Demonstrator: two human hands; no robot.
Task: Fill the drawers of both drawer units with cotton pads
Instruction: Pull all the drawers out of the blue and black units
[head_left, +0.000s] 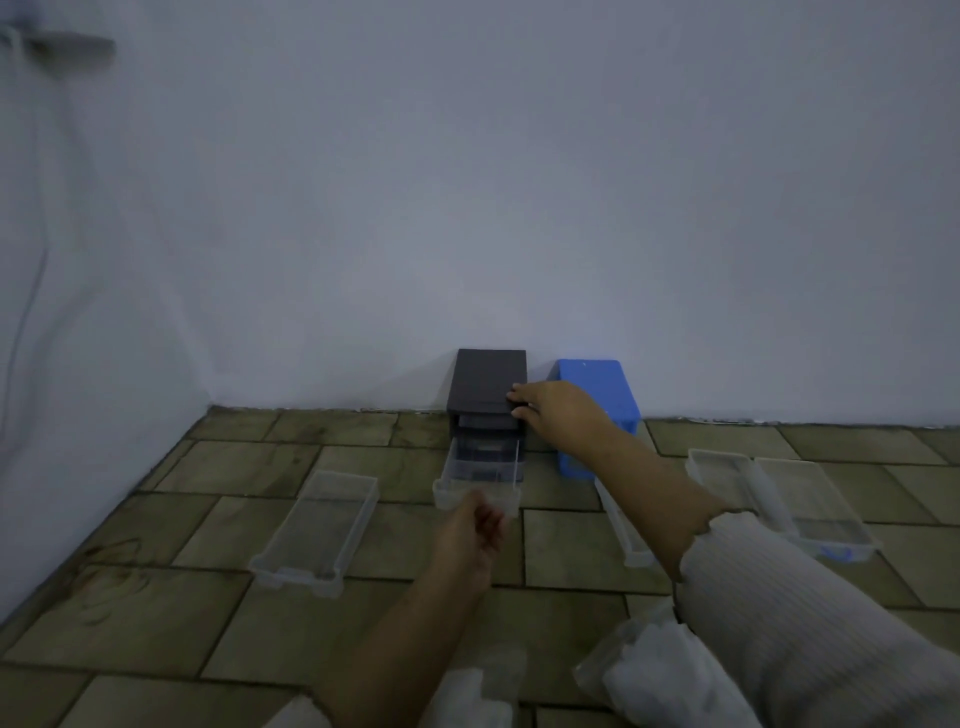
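Pale bluish wall filled the upper two thirds of the frame, meeting a floor (249, 457) of greenish-brown tiles. At the wall's foot, centre frame, stood a dark grey drawer unit (488, 387), and just right of it a blue drawer unit (597, 395). One clear drawer (480, 478) jutted partway from the grey unit's bottom slot. The left hand (475, 530) was at that drawer's front edge, fingers curled; whether it gripped the drawer could not be told. The right hand (550, 410) rested on the grey unit's top right corner, fingers curled over its front edge. Loose clear drawers lay on the floor: one at lower left (317, 535), others at right (800, 499). Bags of white cotton pads (649, 670) lay at the bottom edge.
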